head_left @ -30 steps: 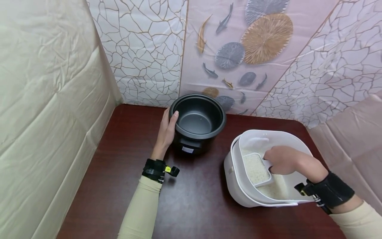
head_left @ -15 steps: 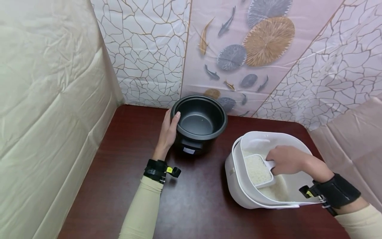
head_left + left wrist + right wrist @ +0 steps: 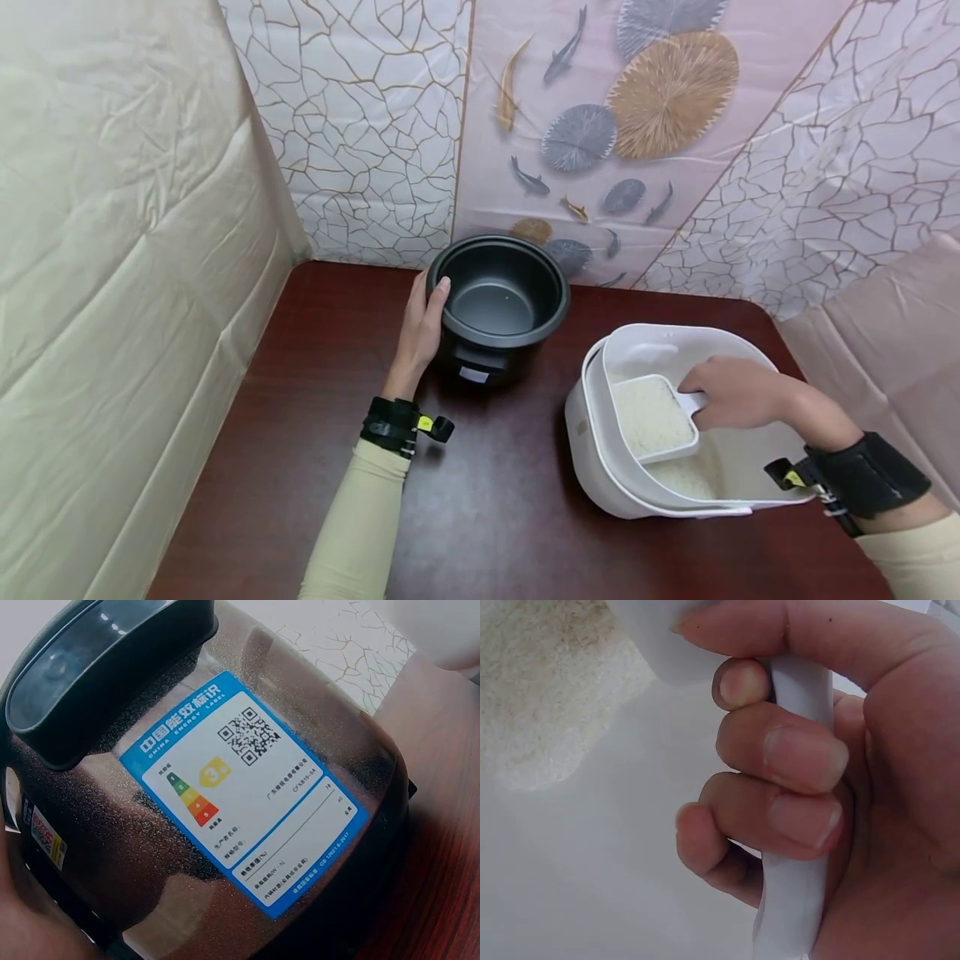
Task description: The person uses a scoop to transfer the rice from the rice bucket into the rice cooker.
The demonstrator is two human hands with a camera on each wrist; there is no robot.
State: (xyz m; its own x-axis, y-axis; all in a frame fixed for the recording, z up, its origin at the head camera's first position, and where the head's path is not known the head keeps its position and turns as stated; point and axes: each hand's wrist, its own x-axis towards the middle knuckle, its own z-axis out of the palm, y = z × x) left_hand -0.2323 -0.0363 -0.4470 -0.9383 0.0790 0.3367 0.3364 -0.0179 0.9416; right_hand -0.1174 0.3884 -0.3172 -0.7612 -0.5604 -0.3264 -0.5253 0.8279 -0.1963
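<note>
A black rice cooker (image 3: 474, 354) with its lid off stands near the back of the table, a few pale specks inside its dark pot. My left hand (image 3: 422, 329) grips its left side, thumb over the rim and fingers along the outside. The left wrist view shows the cooker's side close up, with a blue and white energy label (image 3: 247, 795). On the right, my right hand (image 3: 738, 392) holds a white scoop (image 3: 670, 453) heaped with rice, inside a white rice bin (image 3: 588, 454). Curled fingers wrap the scoop's handle (image 3: 791, 900). Loose rice (image 3: 555, 682) lies at the bin's bottom.
Both things stand on a dark red-brown table (image 3: 480, 500). A patterned cloth (image 3: 360, 125) hangs behind it, and a pale cloth (image 3: 150, 292) closes off the left side. The bin's raised front rim lies between the scoop and the cooker.
My right hand has lifted the rice-filled scoop a little and drawn it slightly to the right within the bin. The left hand and the rice cooker have stayed put.
</note>
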